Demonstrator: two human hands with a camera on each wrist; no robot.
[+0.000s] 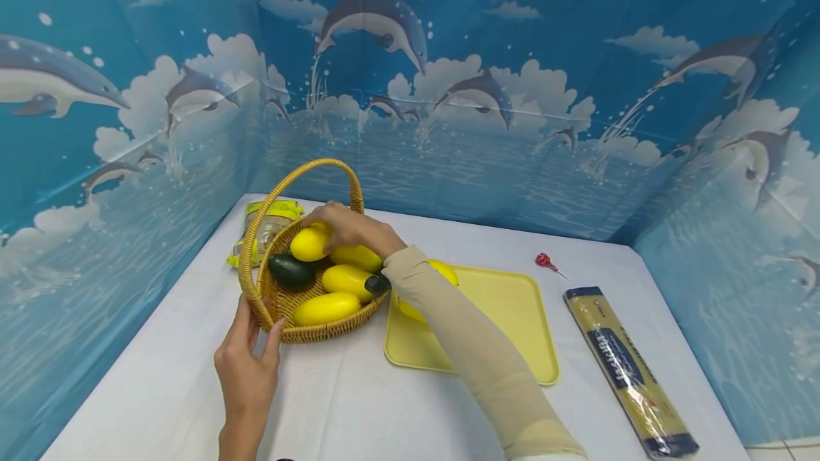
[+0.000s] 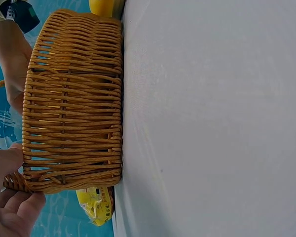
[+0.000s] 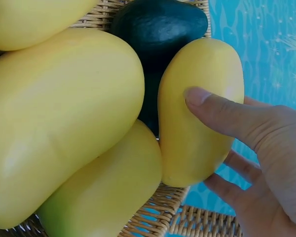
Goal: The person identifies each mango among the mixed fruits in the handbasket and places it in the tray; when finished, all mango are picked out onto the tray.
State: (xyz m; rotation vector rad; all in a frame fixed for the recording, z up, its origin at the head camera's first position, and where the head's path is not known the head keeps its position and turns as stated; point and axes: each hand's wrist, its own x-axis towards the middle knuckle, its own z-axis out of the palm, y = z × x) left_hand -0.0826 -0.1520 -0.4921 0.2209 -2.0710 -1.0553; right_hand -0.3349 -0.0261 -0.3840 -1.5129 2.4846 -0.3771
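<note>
A wicker basket [image 1: 320,334] with a tall arched handle holds several yellow mangoes [image 1: 328,309] and a dark green avocado [image 1: 290,272]. My left hand [image 1: 250,368] grips its near-left rim at the foot of the handle, thumb on one side and fingers on the other. At the basket's far side, my right hand [image 1: 349,225] holds a yellow mango [image 3: 202,113], its thumb lying across the fruit. This mango sits beside the avocado and another mango [image 3: 108,187]. More yellow fruit [image 1: 443,272] lies on the yellow tray [image 1: 506,319], partly hidden by my right sleeve.
Behind the basket, a yellow-green bag [image 1: 275,223] lies at the table's left edge. To the right of the tray are a red lollipop [image 1: 544,260] and a long gold-and-blue packet [image 1: 624,368]. Dolphin-print curtains [image 1: 410,155] enclose the white table.
</note>
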